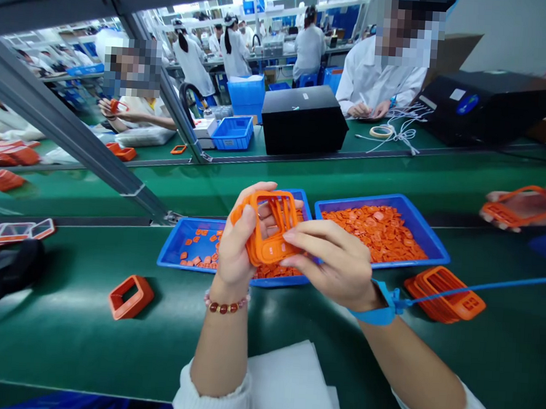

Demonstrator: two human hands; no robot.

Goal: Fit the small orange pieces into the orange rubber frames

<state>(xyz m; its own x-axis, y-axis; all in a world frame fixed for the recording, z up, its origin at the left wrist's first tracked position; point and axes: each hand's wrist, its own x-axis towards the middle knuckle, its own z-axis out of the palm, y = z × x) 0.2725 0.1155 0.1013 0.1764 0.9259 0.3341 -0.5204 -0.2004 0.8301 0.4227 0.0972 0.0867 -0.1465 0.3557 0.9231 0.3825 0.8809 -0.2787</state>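
Center frame, right above the blue trays, the left hand (235, 254) wraps firmly around an orange rubber frame (263, 252), while the right hand (334, 264) comes in narrow, its fingertips (294, 235) pressed on the frame's lower edge. Both hands have it, up over the left tray (170, 254)! That tray holds scattered orange pieces (200, 249), and the right tray (419, 229) is heaped with more orange pieces (368, 232). A beaded bracelet (225, 306) circles the left wrist, and a blue strap (378, 303) is fastened on the right. Lower right, a stack of orange frames (445, 295) sits on the green worktop (51, 345) under the strap's cord (480, 290); lower left, a single orange frame (131, 297) lies alone. A white sheet (285, 378) lies under the forearms. Over at the right edge, a co-worker's hands (522, 207) hold another orange frame (489, 211).
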